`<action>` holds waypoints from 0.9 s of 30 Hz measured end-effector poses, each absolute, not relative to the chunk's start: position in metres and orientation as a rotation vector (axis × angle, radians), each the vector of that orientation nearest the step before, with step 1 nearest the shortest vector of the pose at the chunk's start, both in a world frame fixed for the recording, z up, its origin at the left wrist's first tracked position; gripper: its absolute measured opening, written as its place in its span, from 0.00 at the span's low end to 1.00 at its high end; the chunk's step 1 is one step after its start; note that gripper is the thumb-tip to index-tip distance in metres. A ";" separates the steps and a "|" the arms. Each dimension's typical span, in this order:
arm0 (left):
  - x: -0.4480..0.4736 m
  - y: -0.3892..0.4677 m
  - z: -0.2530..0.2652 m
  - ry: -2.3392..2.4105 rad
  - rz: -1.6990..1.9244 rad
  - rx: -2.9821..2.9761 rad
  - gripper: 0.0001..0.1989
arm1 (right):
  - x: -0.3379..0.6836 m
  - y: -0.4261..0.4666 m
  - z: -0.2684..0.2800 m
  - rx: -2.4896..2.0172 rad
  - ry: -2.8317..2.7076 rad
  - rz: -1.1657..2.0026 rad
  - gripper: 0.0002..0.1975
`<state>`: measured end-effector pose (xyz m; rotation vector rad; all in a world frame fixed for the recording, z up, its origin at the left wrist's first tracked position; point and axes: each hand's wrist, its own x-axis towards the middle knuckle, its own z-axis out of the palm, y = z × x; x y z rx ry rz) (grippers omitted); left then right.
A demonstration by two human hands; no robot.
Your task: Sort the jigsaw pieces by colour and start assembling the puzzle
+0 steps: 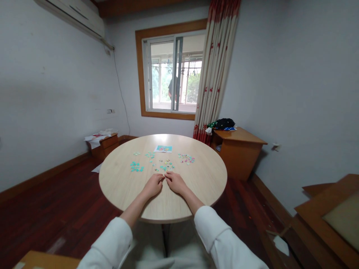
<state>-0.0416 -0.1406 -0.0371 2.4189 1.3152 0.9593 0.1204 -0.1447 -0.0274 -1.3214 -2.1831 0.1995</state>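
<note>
Tabletop: round, pale wood grain, without corners. On it we record the following.

Left hand and right hand: bare, between the centre and the near edge, fingertips close together. Grip of each: fingers curled inward; whether a small piece is pinched there, we cannot tell.

Teal pieces: group toward the left edge. Mixed pieces: scattered just beyond the fingertips, toward the far edge. Blue-green pieces: looser set, further toward the far edge. Pink pieces: cluster toward the right edge.

Picture card: near the far edge, teal ground, coloured figures too small to make out.

Step in hand, as we judge it: close fingertip work among small pieces laid out in loose colour groups. Next move, we judge, calls for a fine pinch and a careful look at shape and colour.

Markings: we read no brand, label or writing. Air conditioner: no legible name. Papers, beyond the left edge: any print unreadable.
</note>
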 end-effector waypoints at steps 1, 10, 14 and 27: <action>-0.042 -0.140 -0.038 1.314 0.956 2.426 0.19 | 0.120 -0.144 -0.028 -1.320 -2.181 0.213 0.16; -0.043 -0.137 -0.040 1.326 0.970 2.399 0.19 | 0.122 -0.142 -0.028 -1.289 -2.178 0.246 0.16; -0.042 -0.138 -0.039 1.304 0.985 2.381 0.19 | 0.122 -0.144 -0.027 -1.301 -2.186 0.256 0.16; -0.042 -0.134 -0.046 1.311 1.039 2.362 0.17 | 0.122 -0.140 -0.032 -1.275 -2.161 0.248 0.16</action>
